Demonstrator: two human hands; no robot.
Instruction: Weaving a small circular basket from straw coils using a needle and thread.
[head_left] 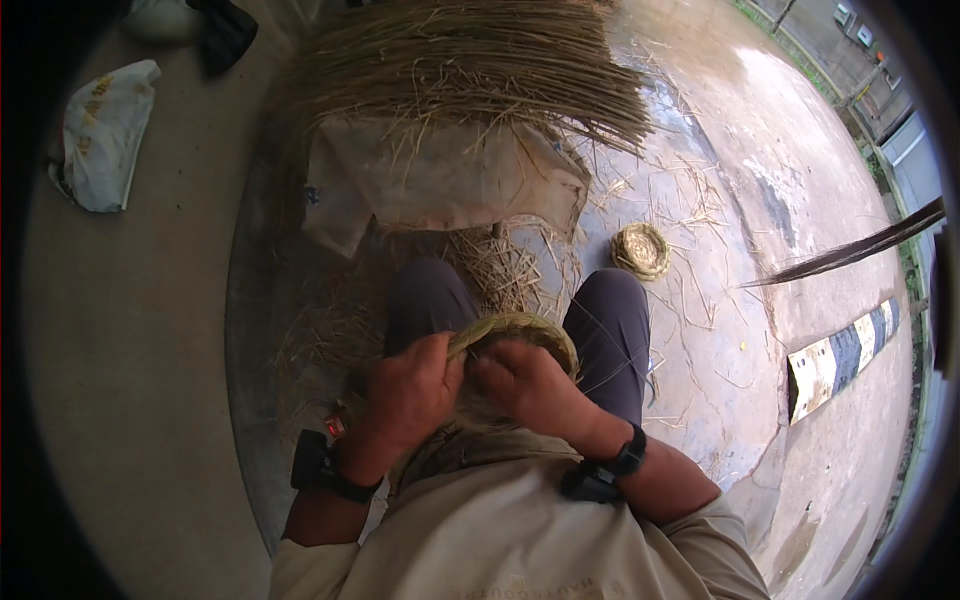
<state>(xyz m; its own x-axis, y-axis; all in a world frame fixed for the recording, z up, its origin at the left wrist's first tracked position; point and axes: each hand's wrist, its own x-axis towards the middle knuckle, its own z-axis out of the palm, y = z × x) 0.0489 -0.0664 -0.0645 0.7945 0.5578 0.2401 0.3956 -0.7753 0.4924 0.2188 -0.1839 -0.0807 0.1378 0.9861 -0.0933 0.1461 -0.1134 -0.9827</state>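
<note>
A round woven straw basket (pixel 522 325) is held over my lap, between my knees, its braided rim curving away from me. My left hand (pixel 415 385) is closed on the left side of that rim, thumb side toward the middle. Inside the ring my right hand (pixel 528 385) is curled, fingers closed near the left hand; whatever they pinch is hidden behind the knuckles. Thin strands stick out to the right of the basket, across my right knee. The basket's lower part is covered by my hands and wrists.
A large bundle of dry straw (pixel 480 60) lies ahead on a cloth-covered support (pixel 450 180). A small finished-looking straw basket (pixel 640 250) sits on the ground beyond my right knee, among loose stalks. A white sack (pixel 108 135) lies far left; a striped board (pixel 845 358) lies right.
</note>
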